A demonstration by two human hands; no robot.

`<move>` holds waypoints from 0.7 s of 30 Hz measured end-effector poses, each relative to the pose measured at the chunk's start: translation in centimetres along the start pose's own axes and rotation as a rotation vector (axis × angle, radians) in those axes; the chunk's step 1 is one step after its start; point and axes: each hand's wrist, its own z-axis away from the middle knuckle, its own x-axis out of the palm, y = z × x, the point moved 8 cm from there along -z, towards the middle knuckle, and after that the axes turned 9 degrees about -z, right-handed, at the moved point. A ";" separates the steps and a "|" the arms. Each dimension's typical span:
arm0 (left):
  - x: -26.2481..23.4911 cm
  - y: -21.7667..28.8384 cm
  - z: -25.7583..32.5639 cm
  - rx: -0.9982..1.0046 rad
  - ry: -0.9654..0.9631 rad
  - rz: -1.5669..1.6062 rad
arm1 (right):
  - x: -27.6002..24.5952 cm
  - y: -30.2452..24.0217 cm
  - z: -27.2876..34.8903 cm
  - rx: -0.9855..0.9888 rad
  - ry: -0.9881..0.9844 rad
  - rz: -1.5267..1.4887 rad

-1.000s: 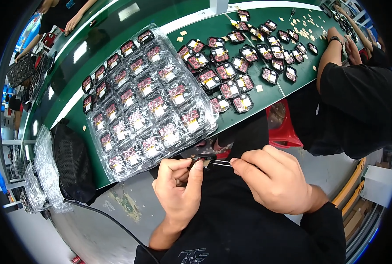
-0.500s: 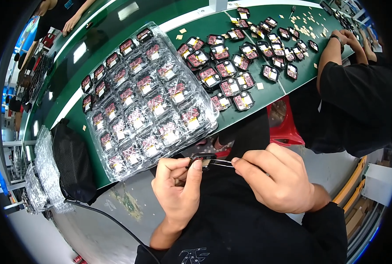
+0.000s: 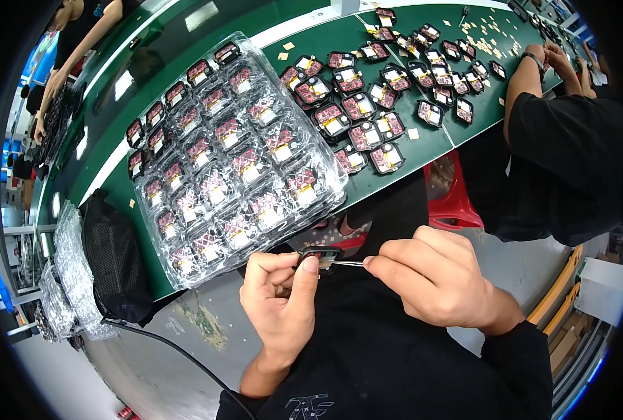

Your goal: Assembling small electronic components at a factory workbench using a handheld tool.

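Note:
My left hand (image 3: 282,297) pinches a small black device housing (image 3: 323,250) between thumb and fingers, tilted edge-on so its inside is mostly hidden. A pale piece (image 3: 325,263) shows at the housing's lower side, partly behind my thumb. Metal tweezers (image 3: 350,264) are gripped in my right hand (image 3: 437,283), pointing left. Their tips reach the pale piece and the housing; whether they hold it is too small to tell. Both hands are in front of the bench edge, just below a clear plastic tray (image 3: 337,187) filled with similar open housings with red boards.
Loose black housings (image 3: 359,106) crowd the green bench (image 3: 413,157) right of the tray, with small pale squares (image 3: 490,45) scattered beyond. A black mesh bag (image 3: 119,259) and bubble wrap (image 3: 77,273) lie left. Co-workers sit right (image 3: 567,154) and stand far left (image 3: 80,45). A red stool (image 3: 452,189) stands near.
The tweezer prongs, visibly apart before, now look close together. My right hand has shifted slightly left and up. The far-left person's arm has swung left, away from the bench's middle.

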 end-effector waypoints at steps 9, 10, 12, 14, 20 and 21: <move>-0.9 0.3 -0.7 -0.009 0.031 0.049 | 0.9 1.6 0.6 0.094 -0.136 -0.198; -0.9 0.3 -0.7 -0.008 0.020 0.052 | 1.3 1.8 0.8 0.109 -0.201 -0.162; -0.8 -0.2 -0.9 -0.039 -0.011 0.137 | 1.9 2.1 1.2 0.154 -0.298 -0.122; -0.5 -0.5 -1.1 -0.070 -0.042 0.223 | 2.7 2.4 1.8 0.199 -0.396 -0.082; 0.9 -1.1 -0.9 -0.217 -0.207 0.459 | 3.5 2.8 2.5 0.177 -0.400 -0.100; 1.0 -1.0 -0.8 -0.228 -0.206 0.509 | 3.1 3.0 2.2 0.246 -0.335 -0.229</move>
